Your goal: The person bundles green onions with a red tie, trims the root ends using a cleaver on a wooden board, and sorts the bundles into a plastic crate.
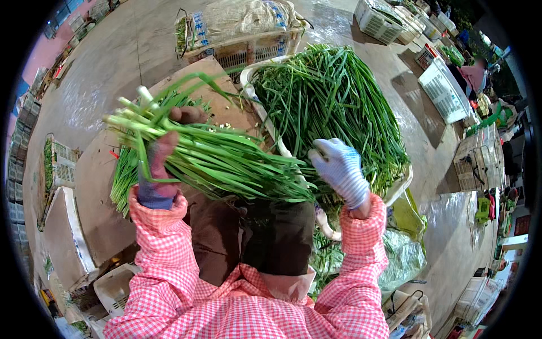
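My left hand [163, 159], in a dirty purple-blue glove, grips a bundle of long flat green leaves [237, 161] that look like garlic chives. Their pale stalk ends point to the left, and the leaf tips reach right across my lap. My right hand [338, 165] wears a white knitted glove and has its fingers curled. It is at the near edge of a big heap of the same greens [330, 97]; whether anything is between its fingers cannot be told. That heap fills a container with a pale rim [271, 127].
A brown board [97, 195] lies at left, with more cut greens [123, 178] on it. Beyond stands a crate [254, 46] topped by a woven sack [245, 19]. Clear plastic and a yellow bag [408, 212] lie at right. White crates [446, 91] and a person [472, 76] are farther right.
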Action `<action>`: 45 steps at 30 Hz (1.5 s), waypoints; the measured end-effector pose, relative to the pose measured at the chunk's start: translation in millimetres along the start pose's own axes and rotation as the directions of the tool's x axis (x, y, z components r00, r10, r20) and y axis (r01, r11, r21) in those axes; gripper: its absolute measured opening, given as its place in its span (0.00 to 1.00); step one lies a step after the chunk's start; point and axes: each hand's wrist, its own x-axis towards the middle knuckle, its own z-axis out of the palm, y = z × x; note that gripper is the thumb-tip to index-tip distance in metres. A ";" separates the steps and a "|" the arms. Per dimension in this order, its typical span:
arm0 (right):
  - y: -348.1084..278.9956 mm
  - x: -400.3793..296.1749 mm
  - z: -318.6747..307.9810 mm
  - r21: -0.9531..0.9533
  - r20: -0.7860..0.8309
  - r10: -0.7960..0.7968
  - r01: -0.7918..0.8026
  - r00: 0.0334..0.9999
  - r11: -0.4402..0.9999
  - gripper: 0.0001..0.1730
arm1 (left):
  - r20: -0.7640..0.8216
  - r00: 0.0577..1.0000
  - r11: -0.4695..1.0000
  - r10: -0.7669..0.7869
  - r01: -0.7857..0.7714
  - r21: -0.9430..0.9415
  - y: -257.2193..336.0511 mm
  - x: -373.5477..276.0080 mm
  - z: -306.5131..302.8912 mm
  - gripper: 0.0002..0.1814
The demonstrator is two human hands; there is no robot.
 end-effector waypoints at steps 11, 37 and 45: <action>-150.2 6.5 -53.8 0.422 -0.246 -0.252 0.337 0.936 0.841 0.63 | 0.035 0.987 0.981 0.160 -0.163 0.102 9.4 -1.8 111.5 0.28; -156.8 -37.9 7.9 0.931 -0.362 0.297 0.329 0.884 0.156 0.29 | 0.022 0.967 0.839 -0.253 0.230 -0.494 -42.2 -96.2 108.1 0.35; -165.1 -54.3 34.6 0.954 -0.126 0.092 0.096 0.988 0.286 0.38 | -0.011 0.990 0.844 -0.142 0.115 -0.523 -15.8 -38.7 40.6 0.20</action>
